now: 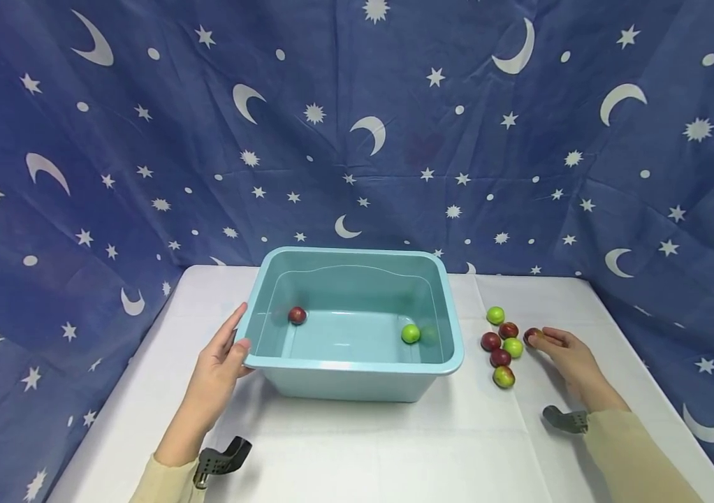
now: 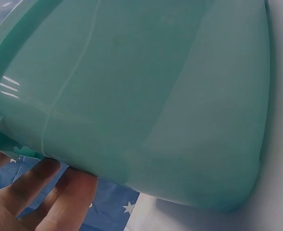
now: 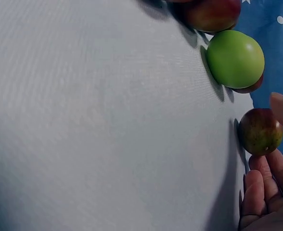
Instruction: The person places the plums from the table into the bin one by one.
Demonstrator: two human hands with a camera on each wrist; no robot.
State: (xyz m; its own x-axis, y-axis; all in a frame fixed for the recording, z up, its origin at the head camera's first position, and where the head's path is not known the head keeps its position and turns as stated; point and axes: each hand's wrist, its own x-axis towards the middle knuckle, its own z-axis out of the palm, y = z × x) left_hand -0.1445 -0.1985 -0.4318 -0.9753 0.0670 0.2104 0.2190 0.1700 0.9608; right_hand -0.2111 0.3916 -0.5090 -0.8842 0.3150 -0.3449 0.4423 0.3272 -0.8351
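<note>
The right hand [image 1: 573,363] has its thumb and fingers curled around a dark red fruit [image 1: 531,337] at the right of the white table [image 1: 395,447]. Caution: dragging sideways could scatter the nearby green fruit [image 1: 512,348]; a loose pinch could drop the load. The left hand [image 1: 219,367], fingers apart, touches the blue tub [image 1: 357,365]; uneven pressure may skew it.

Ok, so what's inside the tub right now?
In the tub, a red fruit lies near the left end and a green fruit near the right. The near rim hides what lies right behind it, so anything tucked there can't be seen.
</note>
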